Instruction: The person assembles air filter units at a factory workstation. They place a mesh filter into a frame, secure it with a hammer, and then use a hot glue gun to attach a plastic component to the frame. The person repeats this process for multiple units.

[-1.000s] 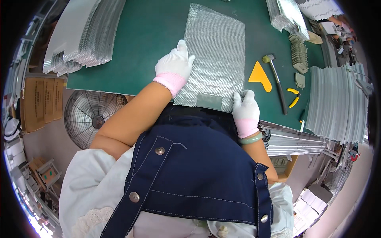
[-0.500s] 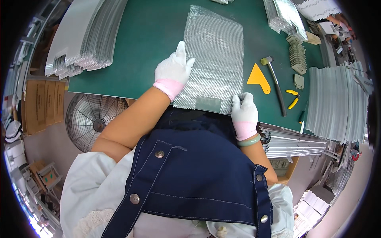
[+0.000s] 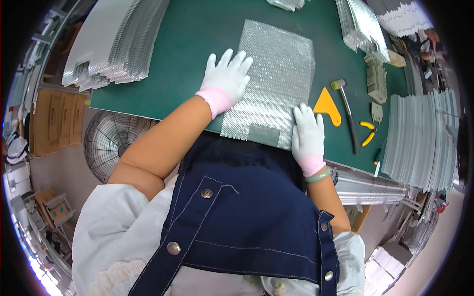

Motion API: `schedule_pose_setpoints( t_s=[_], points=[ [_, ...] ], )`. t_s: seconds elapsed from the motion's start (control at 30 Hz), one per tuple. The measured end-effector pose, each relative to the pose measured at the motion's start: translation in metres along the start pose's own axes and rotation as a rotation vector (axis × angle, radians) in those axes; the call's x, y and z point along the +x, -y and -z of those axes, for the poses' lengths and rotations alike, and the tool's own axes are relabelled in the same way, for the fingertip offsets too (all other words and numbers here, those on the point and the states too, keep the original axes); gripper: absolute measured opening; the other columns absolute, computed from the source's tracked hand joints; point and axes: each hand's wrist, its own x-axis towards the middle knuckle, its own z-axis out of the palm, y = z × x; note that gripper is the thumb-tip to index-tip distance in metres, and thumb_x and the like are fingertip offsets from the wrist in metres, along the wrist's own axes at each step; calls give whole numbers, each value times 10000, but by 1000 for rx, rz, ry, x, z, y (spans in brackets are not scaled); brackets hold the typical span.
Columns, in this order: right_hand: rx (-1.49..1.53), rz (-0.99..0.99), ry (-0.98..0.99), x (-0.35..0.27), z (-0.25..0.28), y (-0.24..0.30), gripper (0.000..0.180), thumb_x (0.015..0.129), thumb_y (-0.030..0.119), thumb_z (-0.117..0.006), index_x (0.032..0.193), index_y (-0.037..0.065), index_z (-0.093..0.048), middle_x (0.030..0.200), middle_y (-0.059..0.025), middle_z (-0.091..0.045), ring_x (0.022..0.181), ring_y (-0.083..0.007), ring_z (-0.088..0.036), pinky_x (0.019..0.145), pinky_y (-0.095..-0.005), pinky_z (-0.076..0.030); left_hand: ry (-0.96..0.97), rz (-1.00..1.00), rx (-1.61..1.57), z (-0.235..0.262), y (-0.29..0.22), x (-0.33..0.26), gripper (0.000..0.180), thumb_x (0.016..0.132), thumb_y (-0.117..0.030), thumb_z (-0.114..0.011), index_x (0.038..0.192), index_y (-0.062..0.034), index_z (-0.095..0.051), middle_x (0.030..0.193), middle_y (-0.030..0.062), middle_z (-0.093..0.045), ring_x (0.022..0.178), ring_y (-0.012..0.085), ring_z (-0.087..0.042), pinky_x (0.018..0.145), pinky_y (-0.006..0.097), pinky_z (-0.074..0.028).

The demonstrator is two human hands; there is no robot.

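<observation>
While my left hand, in a white knit glove with a pink cuff, lies over the left border of a silvery, translucent, honeycomb-textured sheet, its fingers are released and spread wide. My right hand, gloved the same way, is at the sheet's near right corner, its fingers extended and clenched on nothing; how hard either hand presses, I cannot tell. The sheet lies flat on the green-topped bench, its near end at the bench's near edge, where it shows a smooth grey rectangular patch.

Toward the bench's right edge, I have a yellow, roughly triangular flat scraper near the sheet, then a hammer with a black grip, then small yellow-handled pliers. A tall stack of pale grey panels stands at the near right corner. Along the left edge sits a thick stack of silvery sheets.
</observation>
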Motion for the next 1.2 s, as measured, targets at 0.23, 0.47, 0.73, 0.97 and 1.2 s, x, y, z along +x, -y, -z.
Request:
schedule_pose_setpoints(
  t_s=[0.23,0.47,0.73,0.97,1.2],
  points=[
    [-109,-53,270,11,17,7,685,884,375,-630,1458,60,-428,1505,-208,-393,1414,-376,-325,1157,-562,-219,145,4,50,43,-9,21,529,888,-256,-536,1384,-72,-520,1458,154,-484,1393,393,-386,1149,631,-222],
    [-30,-49,274,7,15,-3,703,881,416,-642,1469,93,-432,1505,-212,-406,1402,-396,-347,1139,-605,-218,-3,-317,-363,11,-2,44,631,747,-109,-571,1358,28,-495,1411,233,-489,1350,406,-431,1169,500,-295],
    [557,-59,129,130,92,-112,358,955,348,-567,903,13,-679,885,-198,-684,827,-359,-654,740,-416,-516,104,-357,-253,29,-5,41,814,829,-443,-691,1407,57,-409,1452,269,-397,1393,420,-343,1193,491,-240],
    [55,-871,-356,274,60,-279,651,879,552,-625,1189,-19,-675,1190,-240,-674,1127,-367,-644,974,-434,-489,128,-377,-199,27,-5,48,854,819,-506,-700,1399,53,-418,1448,266,-398,1400,417,-335,1190,485,-242],
    [7,-833,-211,300,93,-291,701,842,577,-630,1193,-29,-675,1172,-264,-678,1144,-383,-646,988,-452,-490,103,-361,-262,28,-4,45,840,811,-500,-708,1388,43,-430,1439,262,-406,1382,414,-353,1173,486,-262]
  ],
)
